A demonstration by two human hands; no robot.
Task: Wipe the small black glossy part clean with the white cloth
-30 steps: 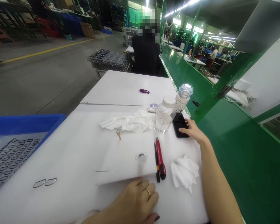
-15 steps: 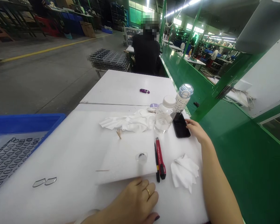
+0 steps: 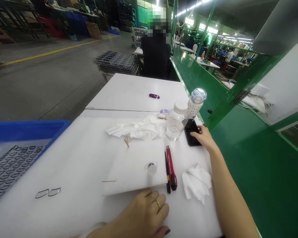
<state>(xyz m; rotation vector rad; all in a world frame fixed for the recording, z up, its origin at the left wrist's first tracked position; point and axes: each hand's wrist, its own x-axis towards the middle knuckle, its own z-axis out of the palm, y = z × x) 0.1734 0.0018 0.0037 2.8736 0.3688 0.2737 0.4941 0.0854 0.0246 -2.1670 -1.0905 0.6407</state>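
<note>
My right hand [image 3: 204,137] is at the black smartphone [image 3: 192,140], which lies flat near the table's right edge. Its thumb reaches over the screen while the fingers curl at the phone's right side. Down at the near edge, my left hand [image 3: 149,211], with a gold ring, rests on the table with its fingers curled in and nothing visible in them. Just beyond it lies a white sheet [image 3: 129,172] bearing a small clear round dish with a dark spot [image 3: 152,167]. A red utility knife [image 3: 171,168] and a black pen [image 3: 167,168] lie side by side right of the sheet.
A clear jar [image 3: 175,124] of liquid and a dotted bottle [image 3: 195,104] stand behind the phone. Crumpled tissues [image 3: 139,129], toothpicks [image 3: 126,141] and another tissue [image 3: 196,181] lie about. Left are two metal rings [image 3: 48,192] and a blue tray [image 3: 57,127]. A person [image 3: 156,54] sits ahead.
My right hand has shifted slightly left onto the phone, and its thumb now lies over the screen. My left hand stays in place.
</note>
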